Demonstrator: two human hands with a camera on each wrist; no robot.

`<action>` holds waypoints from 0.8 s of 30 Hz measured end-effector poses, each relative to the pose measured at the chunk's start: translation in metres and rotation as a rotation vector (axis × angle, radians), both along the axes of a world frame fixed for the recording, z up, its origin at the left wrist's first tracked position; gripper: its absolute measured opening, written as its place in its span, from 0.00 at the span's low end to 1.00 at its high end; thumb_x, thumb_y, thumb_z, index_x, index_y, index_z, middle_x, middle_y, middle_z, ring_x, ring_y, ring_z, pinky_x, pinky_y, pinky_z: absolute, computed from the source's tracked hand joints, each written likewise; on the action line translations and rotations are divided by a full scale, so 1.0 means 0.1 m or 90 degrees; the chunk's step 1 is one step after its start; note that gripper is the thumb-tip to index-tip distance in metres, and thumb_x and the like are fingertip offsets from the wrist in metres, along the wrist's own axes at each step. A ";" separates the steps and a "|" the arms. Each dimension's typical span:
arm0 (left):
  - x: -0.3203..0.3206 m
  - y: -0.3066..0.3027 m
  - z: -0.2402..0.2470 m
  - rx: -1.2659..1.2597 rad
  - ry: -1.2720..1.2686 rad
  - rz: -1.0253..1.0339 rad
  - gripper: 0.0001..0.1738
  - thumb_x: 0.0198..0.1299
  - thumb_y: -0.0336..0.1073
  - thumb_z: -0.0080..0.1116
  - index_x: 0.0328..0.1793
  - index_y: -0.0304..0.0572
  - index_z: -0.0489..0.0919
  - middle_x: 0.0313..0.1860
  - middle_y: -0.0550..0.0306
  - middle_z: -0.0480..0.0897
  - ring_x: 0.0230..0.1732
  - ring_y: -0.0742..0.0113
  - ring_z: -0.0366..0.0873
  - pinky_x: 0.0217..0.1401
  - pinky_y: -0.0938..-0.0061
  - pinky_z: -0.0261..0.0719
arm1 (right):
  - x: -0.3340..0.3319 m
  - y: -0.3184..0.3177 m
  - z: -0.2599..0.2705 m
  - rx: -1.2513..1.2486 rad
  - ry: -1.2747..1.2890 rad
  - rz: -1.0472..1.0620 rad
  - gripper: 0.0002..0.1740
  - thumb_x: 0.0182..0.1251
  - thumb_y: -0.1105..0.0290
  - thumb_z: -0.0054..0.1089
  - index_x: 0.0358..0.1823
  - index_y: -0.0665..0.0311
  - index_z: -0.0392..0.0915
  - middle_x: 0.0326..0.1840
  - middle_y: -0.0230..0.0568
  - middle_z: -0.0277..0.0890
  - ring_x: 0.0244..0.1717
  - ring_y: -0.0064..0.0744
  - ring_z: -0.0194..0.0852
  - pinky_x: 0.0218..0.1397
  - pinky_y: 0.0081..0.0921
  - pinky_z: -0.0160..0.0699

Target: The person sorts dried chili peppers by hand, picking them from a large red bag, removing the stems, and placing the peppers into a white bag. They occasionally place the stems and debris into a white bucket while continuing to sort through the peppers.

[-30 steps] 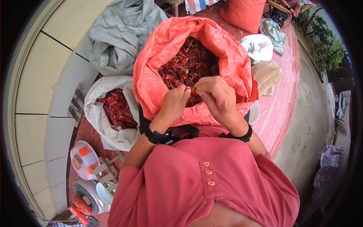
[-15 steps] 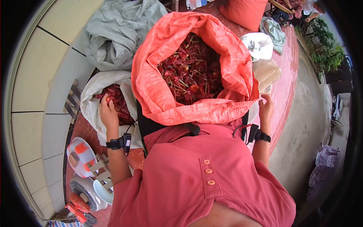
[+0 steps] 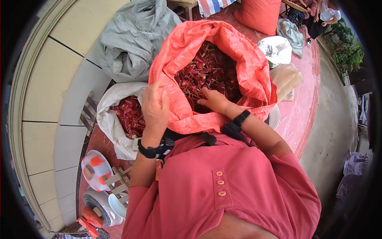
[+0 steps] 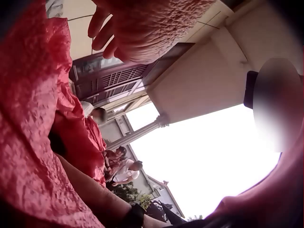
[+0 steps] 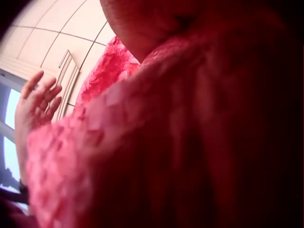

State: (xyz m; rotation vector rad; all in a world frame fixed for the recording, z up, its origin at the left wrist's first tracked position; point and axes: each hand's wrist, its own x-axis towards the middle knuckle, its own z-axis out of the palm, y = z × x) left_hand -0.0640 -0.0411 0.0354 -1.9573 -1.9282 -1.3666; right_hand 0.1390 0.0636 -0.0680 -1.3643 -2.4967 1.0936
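A big red woven sack (image 3: 171, 97) with a rolled-down rim stands in front of me, holding dried red chilies (image 3: 195, 73) with pale stems. My right hand (image 3: 218, 102) reaches over its near rim, thumb and forefinger apart at the chilies; its other fingers are mostly hidden. My left hand (image 3: 156, 109) is raised beside the sack's left rim. Its fingers (image 5: 53, 92) are loosely bent with nothing between them in the right wrist view. To the left, a white sack (image 3: 109, 105) holds more red chilies (image 3: 129, 115).
A grey sack (image 3: 131, 44) lies at the back left. A white bowl (image 3: 274, 116) is partly hidden right of the red sack, near a tan bag (image 3: 287, 77) and a white bag (image 3: 275, 48). A patterned basin (image 3: 96, 170) stands at lower left. People sit at the far right.
Both hands met over the red sack, then parted, the left to the white sack's chilies and the right beyond the red sack. Now the right is inside the red sack; the left has come back beside it.
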 end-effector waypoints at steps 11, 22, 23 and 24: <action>0.41 0.38 -0.41 -0.218 -0.350 -0.114 0.25 0.62 0.25 0.51 0.66 0.37 0.66 0.59 0.44 0.76 0.61 0.60 0.74 0.63 0.68 0.73 | 0.42 -0.01 0.57 -0.175 0.395 -0.169 0.08 0.67 0.74 0.56 0.46 0.64 0.76 0.31 0.35 0.79 0.32 0.24 0.77 0.37 0.25 0.77; 0.76 0.62 -0.28 -0.327 -0.640 -0.314 0.22 0.67 0.33 0.56 0.63 0.31 0.66 0.52 0.52 0.79 0.48 0.70 0.78 0.53 0.76 0.76 | 0.52 -0.04 0.80 -0.331 0.701 -0.225 0.13 0.68 0.75 0.59 0.52 0.66 0.71 0.39 0.31 0.77 0.38 0.19 0.76 0.44 0.18 0.77; 0.73 0.62 -0.29 -0.349 -0.652 -0.319 0.21 0.68 0.33 0.55 0.63 0.31 0.66 0.51 0.52 0.79 0.47 0.71 0.79 0.51 0.77 0.77 | 0.52 -0.06 0.81 -0.352 0.734 -0.217 0.15 0.67 0.75 0.61 0.53 0.66 0.71 0.40 0.31 0.77 0.39 0.19 0.76 0.45 0.18 0.77; 0.72 0.62 -0.29 -0.372 -0.665 -0.324 0.20 0.68 0.33 0.54 0.63 0.31 0.66 0.50 0.53 0.80 0.45 0.71 0.79 0.49 0.77 0.77 | 0.52 -0.06 0.82 -0.372 0.767 -0.210 0.18 0.65 0.75 0.63 0.54 0.66 0.70 0.41 0.32 0.77 0.40 0.19 0.76 0.46 0.18 0.77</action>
